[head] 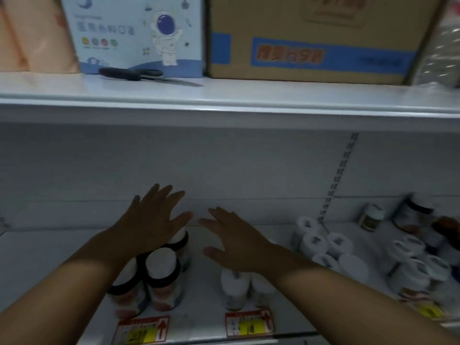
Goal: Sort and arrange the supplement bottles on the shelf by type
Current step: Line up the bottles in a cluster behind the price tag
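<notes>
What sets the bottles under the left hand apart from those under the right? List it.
The bottles under the left hand have dark collars and taller bodies; the bottles under the right hand look all white and shorter. The left hand rests on its group; the right hand hovers. Both groups stand upright.

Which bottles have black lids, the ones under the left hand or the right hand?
The dark-lidded bottles under the left hand. The bottles under the right hand have white lids.
</notes>
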A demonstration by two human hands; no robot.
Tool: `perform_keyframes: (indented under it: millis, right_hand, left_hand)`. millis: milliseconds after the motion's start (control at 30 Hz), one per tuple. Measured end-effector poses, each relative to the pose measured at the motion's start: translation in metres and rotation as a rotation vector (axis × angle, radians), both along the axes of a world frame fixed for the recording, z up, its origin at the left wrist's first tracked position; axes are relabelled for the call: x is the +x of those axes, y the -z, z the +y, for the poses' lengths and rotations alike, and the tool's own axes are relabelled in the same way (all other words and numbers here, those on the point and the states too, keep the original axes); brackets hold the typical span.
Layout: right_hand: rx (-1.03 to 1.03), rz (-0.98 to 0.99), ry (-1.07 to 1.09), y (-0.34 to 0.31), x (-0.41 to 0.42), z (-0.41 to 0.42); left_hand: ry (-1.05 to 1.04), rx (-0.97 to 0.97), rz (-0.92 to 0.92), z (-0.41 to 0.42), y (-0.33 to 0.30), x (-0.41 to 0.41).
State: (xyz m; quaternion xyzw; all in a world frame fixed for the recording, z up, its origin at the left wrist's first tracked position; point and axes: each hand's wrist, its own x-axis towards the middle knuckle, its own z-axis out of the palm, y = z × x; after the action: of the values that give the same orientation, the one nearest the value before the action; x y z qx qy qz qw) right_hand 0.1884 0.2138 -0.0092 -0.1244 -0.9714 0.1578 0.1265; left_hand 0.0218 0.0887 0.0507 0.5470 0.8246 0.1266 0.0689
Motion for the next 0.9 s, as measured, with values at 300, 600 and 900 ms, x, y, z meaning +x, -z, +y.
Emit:
perform_keyframes:
  millis: [300,600,900]
  right_hand:
    - [-0.013,-0.029,0.163,-0.023,0.189,0.037]
    - [-0.037,0.036,0.333,-0.015,0.376,0.092]
    - [-0.184,0.090,0.394,-0.006,0.413,0.153]
  left_hand:
    - [0.111,0.080,-0.008,0.084,0.007,0.140]
    - [0.201,0.057,-0.134,0.183,0.026,0.312]
    - [0.339,0.167,-0.131,0.266,0.033,0.339]
